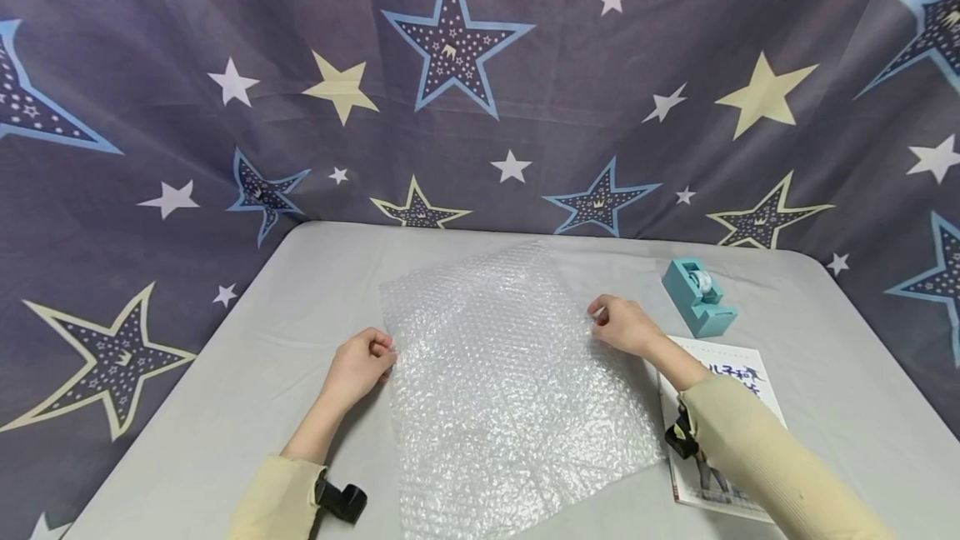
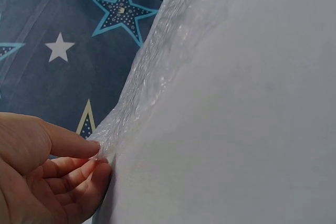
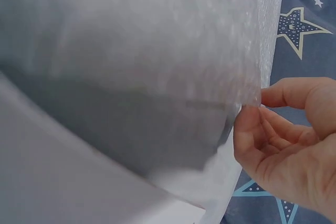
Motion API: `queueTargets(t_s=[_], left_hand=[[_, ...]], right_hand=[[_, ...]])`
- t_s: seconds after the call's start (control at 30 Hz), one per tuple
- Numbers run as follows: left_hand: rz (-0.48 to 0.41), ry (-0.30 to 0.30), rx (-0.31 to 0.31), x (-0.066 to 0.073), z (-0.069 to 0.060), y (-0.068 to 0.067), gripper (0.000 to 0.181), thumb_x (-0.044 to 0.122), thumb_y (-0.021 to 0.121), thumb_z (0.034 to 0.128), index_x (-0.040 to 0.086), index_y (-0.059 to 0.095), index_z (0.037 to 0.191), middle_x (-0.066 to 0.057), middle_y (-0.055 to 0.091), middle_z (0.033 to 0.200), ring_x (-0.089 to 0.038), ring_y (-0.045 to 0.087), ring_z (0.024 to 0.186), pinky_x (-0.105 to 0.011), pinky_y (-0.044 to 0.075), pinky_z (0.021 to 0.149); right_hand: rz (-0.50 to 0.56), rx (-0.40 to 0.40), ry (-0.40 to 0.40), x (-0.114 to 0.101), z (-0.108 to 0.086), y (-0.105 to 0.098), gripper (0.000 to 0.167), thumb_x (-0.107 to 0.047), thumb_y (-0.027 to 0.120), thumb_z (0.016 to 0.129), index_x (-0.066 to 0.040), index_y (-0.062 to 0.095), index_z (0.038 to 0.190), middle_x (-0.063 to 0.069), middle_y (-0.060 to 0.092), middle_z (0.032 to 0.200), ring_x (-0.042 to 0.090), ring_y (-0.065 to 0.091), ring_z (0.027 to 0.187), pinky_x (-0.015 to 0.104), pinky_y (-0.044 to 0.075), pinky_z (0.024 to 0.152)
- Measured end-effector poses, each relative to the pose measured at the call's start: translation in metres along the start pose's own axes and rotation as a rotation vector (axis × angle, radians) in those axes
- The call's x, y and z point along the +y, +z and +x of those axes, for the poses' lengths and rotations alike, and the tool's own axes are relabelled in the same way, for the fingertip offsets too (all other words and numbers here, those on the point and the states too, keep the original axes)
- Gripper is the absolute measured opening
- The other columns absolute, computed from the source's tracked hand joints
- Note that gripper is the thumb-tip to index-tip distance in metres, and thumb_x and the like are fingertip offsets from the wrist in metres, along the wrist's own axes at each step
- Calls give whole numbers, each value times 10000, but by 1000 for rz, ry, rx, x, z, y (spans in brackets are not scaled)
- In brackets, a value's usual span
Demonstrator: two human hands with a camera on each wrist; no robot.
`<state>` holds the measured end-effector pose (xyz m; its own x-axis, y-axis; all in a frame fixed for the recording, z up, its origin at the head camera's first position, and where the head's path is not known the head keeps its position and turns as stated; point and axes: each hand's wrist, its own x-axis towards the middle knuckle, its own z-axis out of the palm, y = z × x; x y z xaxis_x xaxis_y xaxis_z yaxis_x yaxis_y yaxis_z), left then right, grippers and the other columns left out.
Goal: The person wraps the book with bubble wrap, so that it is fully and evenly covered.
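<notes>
A clear sheet of bubble wrap (image 1: 510, 382) spreads across the middle of the table, its near part shiny and crinkled. My left hand (image 1: 362, 365) pinches its left edge between thumb and fingers; the left wrist view shows the wrap (image 2: 152, 77) rising from that grip. On the opposite edge, my right hand (image 1: 624, 325) pinches the sheet, and in the right wrist view the fingertips (image 3: 251, 121) close on its border. Under my right forearm lies a white book (image 1: 720, 432) with blue characters on its cover, partly hidden by the sleeve.
A teal tape dispenser (image 1: 699, 298) with a roll in it stands behind the book at the right. The table (image 1: 225, 415) has a pale grey cover. A dark curtain (image 1: 525, 132) with stars hangs along the table's back and sides.
</notes>
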<state>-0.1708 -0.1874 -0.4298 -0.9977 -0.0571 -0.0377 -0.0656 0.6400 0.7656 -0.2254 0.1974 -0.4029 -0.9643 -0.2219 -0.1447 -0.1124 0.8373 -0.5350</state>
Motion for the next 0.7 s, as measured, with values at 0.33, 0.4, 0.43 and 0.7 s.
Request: queueTargets(t_s=[0.33,0.4,0.43,0.7], left_hand=[[111,57,11,1,-5,1,140,90,622,793,17,596,909,-28,589,756,-106,513,624,-267,420,612],[126,61,6,0,-6,1,141,104,628,791,27,599,906,-17,587,756,-110,496,651,-276,406,632],[129,62,6,0,-6,2,142,107,629,791,29,600,906,-16,588,756,-113,499,656,-280,407,638],[137,66,10,0,-5,-2,149,116,634,802,25,596,913,-21,601,773,-124,517,677,-286,417,631]], right_hand=[[7,59,-11,5,-3,2,260,-38,579,806,48,577,1051,114,607,831,170,538,666,270,452,563],[13,63,-12,7,-4,4,250,-30,582,801,50,582,1038,103,604,812,158,526,653,260,444,554],[15,62,-12,8,-5,5,249,-30,580,801,52,582,1036,100,603,805,153,525,643,258,443,549],[21,85,-24,3,-1,3,230,-25,572,801,50,581,1017,98,591,789,157,518,636,259,436,546]])
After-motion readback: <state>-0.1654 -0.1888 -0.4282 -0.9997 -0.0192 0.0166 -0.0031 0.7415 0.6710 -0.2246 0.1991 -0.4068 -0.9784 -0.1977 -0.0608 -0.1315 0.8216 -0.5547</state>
